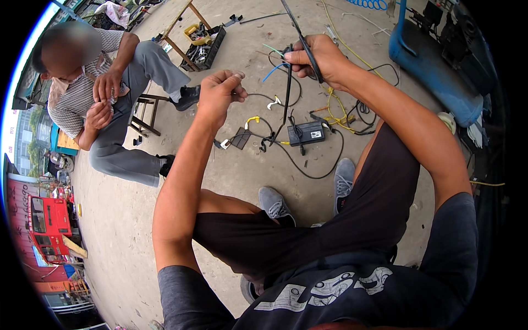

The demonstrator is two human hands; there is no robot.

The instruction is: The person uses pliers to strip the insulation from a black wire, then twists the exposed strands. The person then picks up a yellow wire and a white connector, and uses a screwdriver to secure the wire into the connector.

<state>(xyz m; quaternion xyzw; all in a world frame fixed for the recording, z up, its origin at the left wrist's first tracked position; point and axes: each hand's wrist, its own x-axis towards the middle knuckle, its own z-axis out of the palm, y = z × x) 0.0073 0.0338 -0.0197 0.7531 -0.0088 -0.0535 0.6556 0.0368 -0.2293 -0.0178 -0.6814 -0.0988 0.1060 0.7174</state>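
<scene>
Above concrete point(126, 236), right hand point(322, 55) clenches black cable point(301, 36).

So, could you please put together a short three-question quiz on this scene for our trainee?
1. Which hand holds the black cable, with the blue wire and green wire showing beside it?
2. True or false: the red vehicle is on the right side of the picture.
3. Which of these lies nearest the person's grey shoes?
A) the tray of tools
B) the black box with a cord
C) the blue coiled hose

Key:
1. The right hand.
2. False; the red vehicle is on the left side.
3. B.
</scene>
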